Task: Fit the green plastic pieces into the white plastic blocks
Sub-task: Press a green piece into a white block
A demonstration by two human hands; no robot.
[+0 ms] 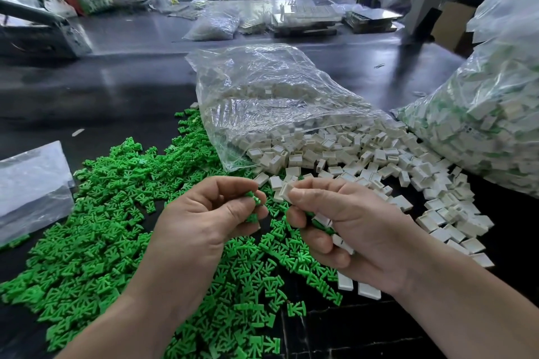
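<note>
A wide heap of green plastic pieces (110, 213) covers the dark table on the left and in front of me. White plastic blocks (364, 154) spill out of a clear bag (262, 96) to the right. My left hand (204, 224) pinches a green piece (254, 200) between thumb and fingers, with more green showing under its fingers. My right hand (353, 230) pinches a white block (285, 191) at its fingertips, a short gap from the green piece. Several more white blocks and some green sit in its curled palm.
A big clear bag of white and green parts (481, 114) stands at the right. A flat clear bag (32, 183) lies at the left edge. Two white blocks (358, 287) lie under my right wrist. Bags and trays (306, 17) crowd the far end of the table.
</note>
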